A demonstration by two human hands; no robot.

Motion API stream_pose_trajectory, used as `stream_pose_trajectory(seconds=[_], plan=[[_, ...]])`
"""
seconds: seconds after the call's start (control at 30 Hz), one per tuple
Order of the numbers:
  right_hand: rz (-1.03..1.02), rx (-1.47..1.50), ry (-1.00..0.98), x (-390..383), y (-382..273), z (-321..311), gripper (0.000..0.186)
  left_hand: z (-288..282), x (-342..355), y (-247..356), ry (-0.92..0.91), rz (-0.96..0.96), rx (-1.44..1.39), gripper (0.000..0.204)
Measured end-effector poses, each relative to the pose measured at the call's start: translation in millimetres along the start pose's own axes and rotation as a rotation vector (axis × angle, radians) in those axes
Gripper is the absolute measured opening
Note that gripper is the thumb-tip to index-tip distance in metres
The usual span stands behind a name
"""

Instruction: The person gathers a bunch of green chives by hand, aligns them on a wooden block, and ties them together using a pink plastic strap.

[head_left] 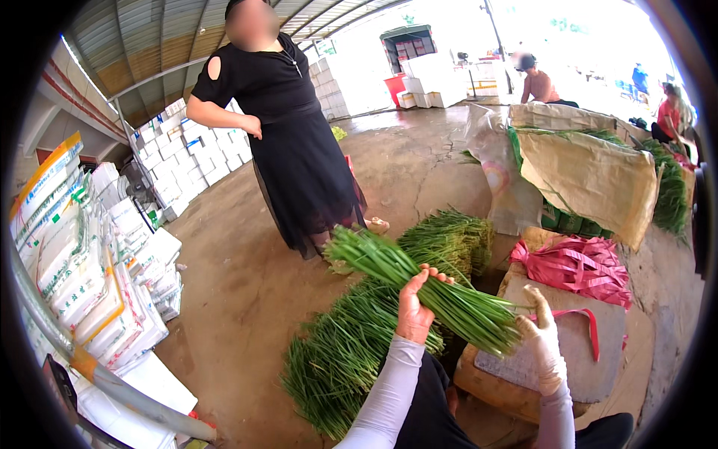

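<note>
A bunch of long, thin green stalks [467,307], perhaps garlic chives, lies slantwise across my left hand [417,299]. The bare fingers of that hand are wrapped round its middle. My right hand [544,348], in a pale glove, is beside the lower right end of the bunch, fingers apart and holding nothing. Whether its fingertips touch the stalks I cannot tell. Beneath my left forearm a large heap of the same stalks [344,352] lies on the floor, with another pile [449,236] beyond it. A pink strap [591,329] trails over the grey-topped block [557,370] by my right hand.
A bundle of pink straps [576,269] rests at the block's far end. Behind it is a big container draped in tan sheeting [591,176]. A person in black [292,97] stands ahead. White foam boxes [97,277] are stacked left, beside a metal pole [127,393]. Other people sit far right.
</note>
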State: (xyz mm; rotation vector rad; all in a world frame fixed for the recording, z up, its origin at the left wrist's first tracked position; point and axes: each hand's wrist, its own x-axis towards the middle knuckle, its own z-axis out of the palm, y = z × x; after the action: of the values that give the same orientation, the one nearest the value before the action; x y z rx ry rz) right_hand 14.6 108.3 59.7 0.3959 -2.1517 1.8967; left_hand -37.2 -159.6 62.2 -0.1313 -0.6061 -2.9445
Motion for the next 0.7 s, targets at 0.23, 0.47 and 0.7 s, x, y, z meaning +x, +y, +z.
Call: stream_pose_trajectory(seconds=[0.23,0.47,0.7], plan=[[-0.290,-1.029,0.014,-18,-37,-18,0.061,33,-10,-28,-0.203,-0.179,0.093,0.022],[0.009,-0.514,-0.151,-45,-53,-30,0.094,90,-39,-77,-0.193,-0.057,0.451,0.025],[0.052,-0.091,0.241,-57,27,-14,0.093,96,-70,-183,-0.285,0.078,0.737,0.035]])
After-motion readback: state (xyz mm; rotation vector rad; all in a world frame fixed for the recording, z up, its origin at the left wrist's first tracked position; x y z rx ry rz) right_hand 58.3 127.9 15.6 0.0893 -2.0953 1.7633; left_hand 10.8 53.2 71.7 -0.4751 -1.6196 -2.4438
